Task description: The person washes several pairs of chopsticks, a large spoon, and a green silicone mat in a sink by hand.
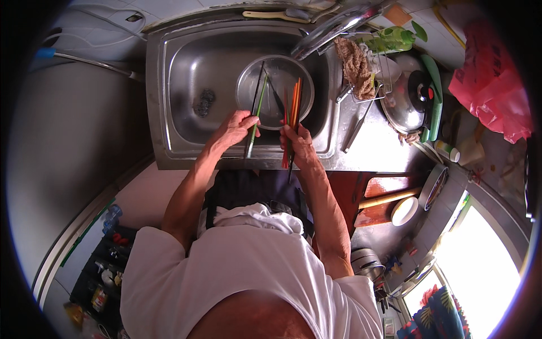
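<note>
My left hand [242, 126] holds a green chopstick [260, 99] and a dark chopstick [257, 91], both pointing away from me over the sink's near side. In my right hand [297, 137] is a bundle of chopsticks [295, 99], orange, red, green and dark. Beyond and below the hands, a round metal basin [244, 80] stands in the stainless steel sink [182, 55]. A dark, thin piece [275, 94] slants across the basin; whether it lies inside or is held, I cannot tell. A steel wool scourer [205, 102] rests on the sink floor to the left.
A shiny faucet [334, 31] reaches over the sink's right back corner. To the right are a wire rack [387, 78] with a brown cloth [357, 68], a domed pot lid [404, 101] and a metal-handled utensil [355, 131]. A brush [271, 15] lies behind the sink.
</note>
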Demonstrator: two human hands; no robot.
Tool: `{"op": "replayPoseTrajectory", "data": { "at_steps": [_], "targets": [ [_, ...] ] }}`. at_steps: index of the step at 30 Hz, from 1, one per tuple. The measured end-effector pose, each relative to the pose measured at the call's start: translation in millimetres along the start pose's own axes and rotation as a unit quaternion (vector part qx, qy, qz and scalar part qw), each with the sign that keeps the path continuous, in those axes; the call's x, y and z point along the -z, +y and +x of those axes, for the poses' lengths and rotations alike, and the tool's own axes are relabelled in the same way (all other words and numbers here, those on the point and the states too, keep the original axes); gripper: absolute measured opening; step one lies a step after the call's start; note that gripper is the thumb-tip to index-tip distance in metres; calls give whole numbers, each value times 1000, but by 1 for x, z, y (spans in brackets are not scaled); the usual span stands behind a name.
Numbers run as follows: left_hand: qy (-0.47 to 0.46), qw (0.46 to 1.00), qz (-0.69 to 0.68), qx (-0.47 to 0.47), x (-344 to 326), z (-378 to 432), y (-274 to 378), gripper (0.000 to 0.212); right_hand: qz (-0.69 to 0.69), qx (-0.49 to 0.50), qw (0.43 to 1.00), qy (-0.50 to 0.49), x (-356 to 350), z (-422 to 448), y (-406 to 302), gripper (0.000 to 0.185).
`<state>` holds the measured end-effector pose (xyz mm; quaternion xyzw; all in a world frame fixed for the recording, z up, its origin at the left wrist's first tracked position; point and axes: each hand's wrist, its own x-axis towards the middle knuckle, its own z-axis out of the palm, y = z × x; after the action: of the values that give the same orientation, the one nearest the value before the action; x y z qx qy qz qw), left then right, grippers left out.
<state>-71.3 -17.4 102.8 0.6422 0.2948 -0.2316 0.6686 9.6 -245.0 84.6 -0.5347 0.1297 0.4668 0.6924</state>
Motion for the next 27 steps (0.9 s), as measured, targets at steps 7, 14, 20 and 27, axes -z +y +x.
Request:
{"op": "replayPoseTrajectory", "data": {
  "at_steps": [7,14,20,27],
  "targets": [
    [-33,997,-54,-41,-26,-13,0,32,-135,46,988,-59,-44,18,-18,25],
    [-15,999,21,-44,-44,-13,23,33,-209,26,976,-59,-38,27,-15,31],
    [-70,994,76,-41,-58,-7,15,30,-112,-106,983,-100,-32,14,-37,22],
    [10,999,-37,6,-36,83,-24,31,-112,-84,988,58,33,-13,-25,25]
  ]
}}
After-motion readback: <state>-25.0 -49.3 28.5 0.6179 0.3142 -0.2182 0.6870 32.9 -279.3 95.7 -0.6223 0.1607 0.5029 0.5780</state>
